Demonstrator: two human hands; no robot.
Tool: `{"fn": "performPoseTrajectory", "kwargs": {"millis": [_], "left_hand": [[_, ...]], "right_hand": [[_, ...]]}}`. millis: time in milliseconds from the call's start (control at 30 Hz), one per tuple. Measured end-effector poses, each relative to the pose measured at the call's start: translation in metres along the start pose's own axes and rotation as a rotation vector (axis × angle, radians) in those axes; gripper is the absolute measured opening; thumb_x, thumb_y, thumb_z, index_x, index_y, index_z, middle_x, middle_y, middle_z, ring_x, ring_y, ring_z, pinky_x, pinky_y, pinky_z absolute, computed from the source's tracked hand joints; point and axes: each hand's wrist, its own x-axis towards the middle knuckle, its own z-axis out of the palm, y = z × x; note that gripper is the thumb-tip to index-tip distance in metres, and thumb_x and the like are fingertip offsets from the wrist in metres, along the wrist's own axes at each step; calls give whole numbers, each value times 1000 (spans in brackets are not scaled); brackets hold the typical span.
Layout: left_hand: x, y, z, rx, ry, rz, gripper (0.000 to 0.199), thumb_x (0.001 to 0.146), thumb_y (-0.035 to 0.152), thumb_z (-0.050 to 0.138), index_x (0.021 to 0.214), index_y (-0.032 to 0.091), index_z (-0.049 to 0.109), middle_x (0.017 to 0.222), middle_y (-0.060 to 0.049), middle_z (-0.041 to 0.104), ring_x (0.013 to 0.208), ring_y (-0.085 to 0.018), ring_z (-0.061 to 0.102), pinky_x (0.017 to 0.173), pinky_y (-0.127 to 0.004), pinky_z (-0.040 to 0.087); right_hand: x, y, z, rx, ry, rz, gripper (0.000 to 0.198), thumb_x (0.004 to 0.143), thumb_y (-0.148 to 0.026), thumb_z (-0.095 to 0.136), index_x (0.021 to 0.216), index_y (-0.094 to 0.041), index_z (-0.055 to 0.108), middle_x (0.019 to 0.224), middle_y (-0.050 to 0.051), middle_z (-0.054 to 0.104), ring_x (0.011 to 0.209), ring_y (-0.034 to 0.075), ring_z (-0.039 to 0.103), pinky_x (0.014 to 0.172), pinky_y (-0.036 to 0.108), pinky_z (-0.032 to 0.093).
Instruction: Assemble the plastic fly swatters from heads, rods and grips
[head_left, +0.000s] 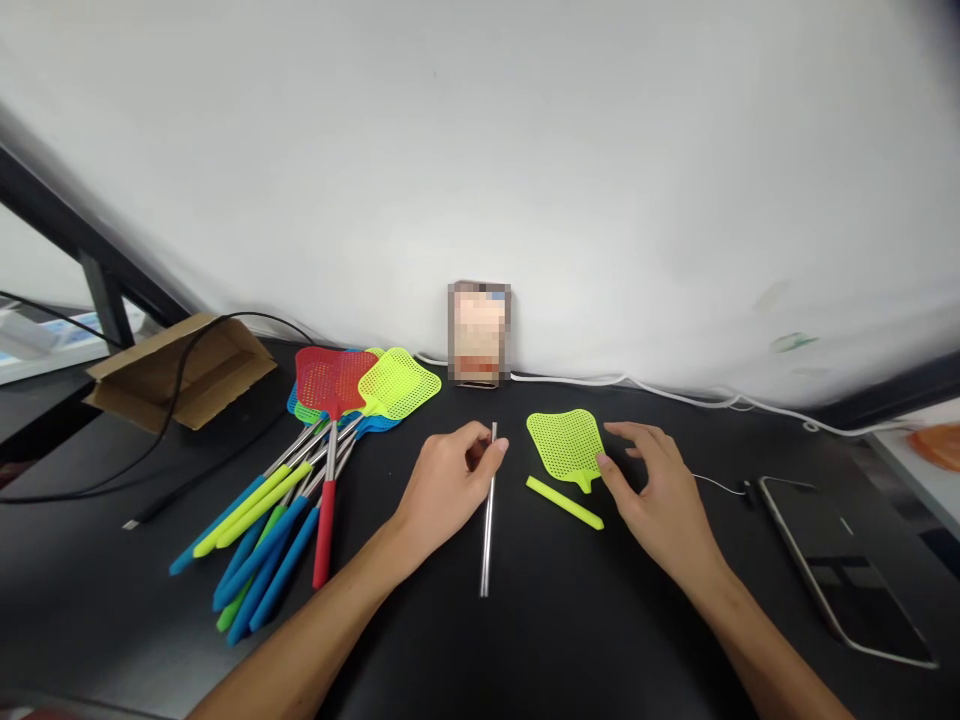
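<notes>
My left hand (450,480) is closed, its thumb and index finger at the upper part of a slim metal rod (487,545). The rod points away from me over the black table. To its right lies a yellow-green fly swatter head (568,445), perforated and with a short neck toward me. A loose handle sleeve (564,502) of the same colour lies just below it. My right hand (656,495) is open beside the head, thumb and fingers apart. Its thumb tip is at the head's right edge; whether it touches is unclear.
Several assembled fly swatters (326,530) in red, blue, green and yellow-green are piled at left. Behind them are an open cardboard box (184,375) and a black cable (180,390). A small blurred box (479,335) stands against the wall; a phone (844,570) lies at right.
</notes>
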Motion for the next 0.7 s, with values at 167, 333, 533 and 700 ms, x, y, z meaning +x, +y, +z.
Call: {"fn": "performPoseTrajectory", "kwargs": {"millis": [167, 333, 533, 700], "left_hand": [[1, -3, 1, 261, -30, -43, 28, 97, 41, 57, 78, 21, 63, 66, 2, 65, 59, -15, 55, 61, -28, 30], [1, -4, 2, 402, -72, -48, 27, 96, 41, 58, 77, 23, 62, 68, 1, 68, 64, -18, 62, 60, -29, 27], [2, -7, 2, 428, -94, -50, 22, 95, 39, 59, 79, 24, 61, 68, 1, 69, 66, -20, 64, 58, -29, 26], [2, -6, 0, 463, -83, -46, 31, 96, 43, 57, 72, 23, 56, 68, 0, 68, 66, -20, 64, 58, -30, 25]], "right_hand": [[-5, -13, 4, -45, 16, -151, 26, 100, -35, 57, 124, -24, 62, 124, 10, 63, 119, 30, 58, 98, 48, 52], [-9, -19, 8, -37, -1, -241, 23, 100, -28, 57, 122, -23, 62, 121, 11, 64, 118, 29, 57, 100, 47, 51], [-10, -18, 10, -40, -59, -249, 22, 101, -26, 57, 122, -23, 62, 120, 10, 65, 118, 28, 58, 101, 46, 51], [-10, -16, 12, -90, -85, -280, 23, 101, -27, 58, 123, -21, 61, 118, 10, 67, 113, 29, 60, 99, 47, 50]]}}
